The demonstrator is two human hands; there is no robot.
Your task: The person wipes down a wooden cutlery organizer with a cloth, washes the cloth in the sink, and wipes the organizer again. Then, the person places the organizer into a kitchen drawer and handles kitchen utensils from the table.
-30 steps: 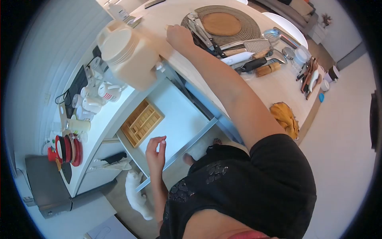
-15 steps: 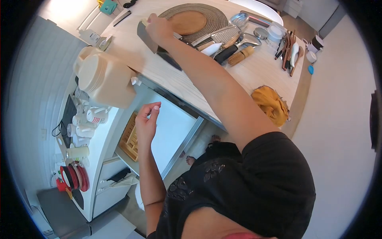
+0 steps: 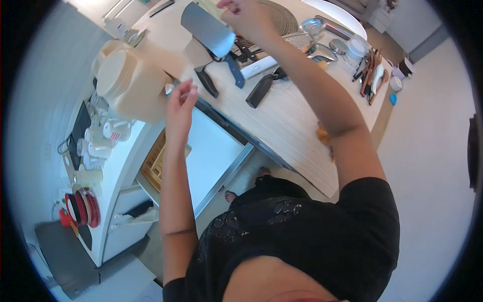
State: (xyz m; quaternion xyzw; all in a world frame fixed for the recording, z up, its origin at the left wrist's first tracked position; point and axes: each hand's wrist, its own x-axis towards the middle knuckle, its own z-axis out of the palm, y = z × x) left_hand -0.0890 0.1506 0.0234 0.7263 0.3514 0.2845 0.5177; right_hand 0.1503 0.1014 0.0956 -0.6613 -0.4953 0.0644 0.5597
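My right hand (image 3: 246, 20) is over the far part of the table, its fingers closed at the pale handle of a wide metal scraper (image 3: 207, 29). The scraper's blade tilts and catches the light. Below it lie a black-handled knife (image 3: 206, 83) and a blue-handled knife (image 3: 234, 70). A utensil with a white handle (image 3: 259, 66) and one with a thick black handle (image 3: 260, 90) lie to their right. My left hand (image 3: 181, 108) hovers by the table edge near the large beige jug (image 3: 118, 80), fingers loosely bent, with nothing visible in them.
An open drawer (image 3: 211, 151) below the table holds a wooden organizer (image 3: 153, 161). Mugs (image 3: 116, 130) and red plates (image 3: 90, 209) stand on the left counter. A grater (image 3: 299, 39), a round woven mat (image 3: 284, 17) and wooden-handled utensils (image 3: 372, 75) lie on the table.
My right hand has moved right with the scraper, whose blade now shows broadside. My left hand has risen toward the table edge and jug. The knives and black handle are more exposed.
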